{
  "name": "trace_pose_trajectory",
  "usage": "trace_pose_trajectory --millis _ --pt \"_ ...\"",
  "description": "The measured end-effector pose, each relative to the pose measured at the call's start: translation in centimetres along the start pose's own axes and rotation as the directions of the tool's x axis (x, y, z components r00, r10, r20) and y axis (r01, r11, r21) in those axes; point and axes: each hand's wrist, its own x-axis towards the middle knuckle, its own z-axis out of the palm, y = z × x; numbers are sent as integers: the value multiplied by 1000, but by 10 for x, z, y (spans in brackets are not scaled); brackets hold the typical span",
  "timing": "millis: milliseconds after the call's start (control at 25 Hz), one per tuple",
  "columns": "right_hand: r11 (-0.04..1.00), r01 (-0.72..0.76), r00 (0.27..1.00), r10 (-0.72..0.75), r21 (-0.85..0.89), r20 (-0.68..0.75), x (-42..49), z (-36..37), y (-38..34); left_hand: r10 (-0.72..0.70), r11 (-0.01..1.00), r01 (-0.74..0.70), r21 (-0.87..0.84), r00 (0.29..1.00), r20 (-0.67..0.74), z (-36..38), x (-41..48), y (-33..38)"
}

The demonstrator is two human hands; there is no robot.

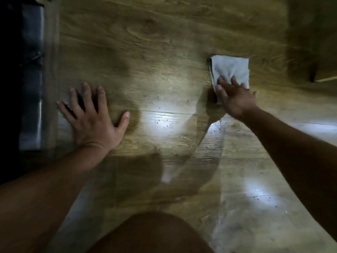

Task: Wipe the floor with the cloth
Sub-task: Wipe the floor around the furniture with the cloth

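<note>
Head view: wood-grain floor (164, 52) shines wet near the cloth (230, 70); right hand (235, 99) presses it flat-fingered, left hand (91, 117) splayed on the floor well apart.

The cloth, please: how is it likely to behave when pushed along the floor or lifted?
The cloth looks soft and folded, so it would probably droop if lifted. Pressed flat by the right hand, it should slide on the glossy floor, though it may bunch.
</note>
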Motion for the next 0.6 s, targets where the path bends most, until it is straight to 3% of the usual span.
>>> trace_pose_trajectory --millis 80,160,280,360,480,600 --pt "997 55 996 -58 -47 -61 -13 13 -43 1 1000 -1 18 1000 5 -3 -2 1" --pt "975 218 974 -221 -47 -54 -25 27 -112 2 1000 -2 31 1000 -11 -3 -4 1" --pt "886 462 887 -461 39 -20 -60 53 -216 5 999 -6 39 1000 13 1 0 -3" --pt "851 523 852 -521 50 -46 -68 61 -235 -9 997 6 81 999 40 2 1 -3" --pt "911 411 902 -407 -1 -146 -52 62 -166 5 1000 -4 17 1000 -24 1 -1 -1" --pt "996 31 977 -14 78 -214 -45 58 -24 -10 1000 10 -5 1000 -26 0 -3 -1"
